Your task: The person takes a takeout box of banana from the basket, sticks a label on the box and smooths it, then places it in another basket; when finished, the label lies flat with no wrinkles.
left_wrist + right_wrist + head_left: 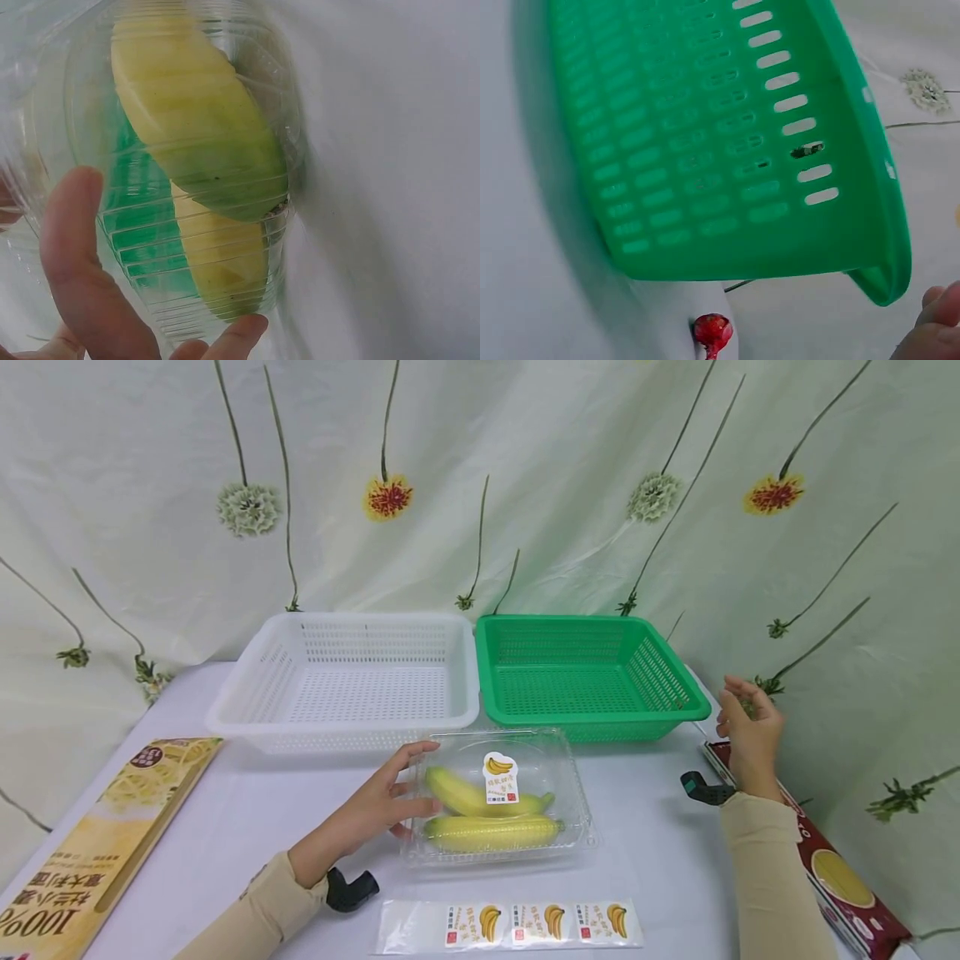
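A clear plastic clamshell box [570, 777] with two yellow-green bananas [491, 833] inside sits at the middle of the table. On its lid is a white banana sticker [500, 778]. My left hand [372, 808] grips the box's left end, thumb and fingers spread round that side. Close up in the left wrist view, fingertips lie against the ribbed wall, with the banana [217, 142] ends behind it. To the right of the green basket [592, 727], my right hand [753, 735] is raised, fingers loosely bent and holding nothing. Only its fingertips show in the right wrist view.
A strip of banana stickers [510, 927] lies in front of the box. Behind the box stands a white basket [345, 739], beside the green one. A yellow pasta packet [112, 835] lies at left, a dark red packet [840, 868] at right. A flowered curtain [480, 427] hangs behind.
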A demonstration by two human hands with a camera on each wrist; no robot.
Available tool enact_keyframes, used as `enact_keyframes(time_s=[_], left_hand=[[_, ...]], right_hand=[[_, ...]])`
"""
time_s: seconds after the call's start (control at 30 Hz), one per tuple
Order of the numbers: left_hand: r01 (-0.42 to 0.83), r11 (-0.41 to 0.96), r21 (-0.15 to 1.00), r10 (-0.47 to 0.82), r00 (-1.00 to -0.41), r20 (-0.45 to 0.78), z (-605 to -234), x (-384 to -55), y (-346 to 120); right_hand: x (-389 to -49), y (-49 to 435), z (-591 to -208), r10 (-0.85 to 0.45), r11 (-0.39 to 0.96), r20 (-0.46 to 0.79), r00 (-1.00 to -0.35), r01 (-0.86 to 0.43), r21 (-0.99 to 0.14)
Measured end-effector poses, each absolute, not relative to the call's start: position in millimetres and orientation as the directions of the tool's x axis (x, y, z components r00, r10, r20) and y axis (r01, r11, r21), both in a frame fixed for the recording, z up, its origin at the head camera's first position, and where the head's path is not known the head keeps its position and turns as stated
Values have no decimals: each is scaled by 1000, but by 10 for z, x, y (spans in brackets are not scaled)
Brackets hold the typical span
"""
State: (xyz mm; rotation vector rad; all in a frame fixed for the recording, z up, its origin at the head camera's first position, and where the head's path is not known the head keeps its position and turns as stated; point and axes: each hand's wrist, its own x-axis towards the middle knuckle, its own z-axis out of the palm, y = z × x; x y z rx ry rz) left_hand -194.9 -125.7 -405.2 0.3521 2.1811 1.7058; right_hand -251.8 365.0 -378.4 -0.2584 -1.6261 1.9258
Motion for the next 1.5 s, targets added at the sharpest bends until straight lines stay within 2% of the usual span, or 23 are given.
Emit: enact_keyframes(time_s=[0.1,0.23,0.43,0.8,1.13,1.5], left_hand=[[-18,246,969,402,-908,-118,-4043,-1944,-1262],[-17,246,969,401,-909,-118,-4037,-1944,-1263],[-17,236,972,403,-908,-114,-4050,-1956,-1266],[-17,225,974,402,-909,-109,-4041,-1959,-1270],[-21,216,976,379,-920,-103,-4031,-1940,-1250],[-29,198,980,449,-886,-118,-3919,-1806,-1193]], right_hand=[[-2535,3694,-3848,519,-89,141,-843,-217,-972],[-2548,3750,-3928,402,-89,70,-913,-116,-989],[-2610,3746,-4026,234,-89,59,-970,-82,-993],[-2644,3687,-4048,234,-60,13,-972,-28,-998],[-2620,3681,-4070,221,-63,36,-975,-51,-997],[-2617,3672,-4108,238,-74,29,-971,-48,-996]])
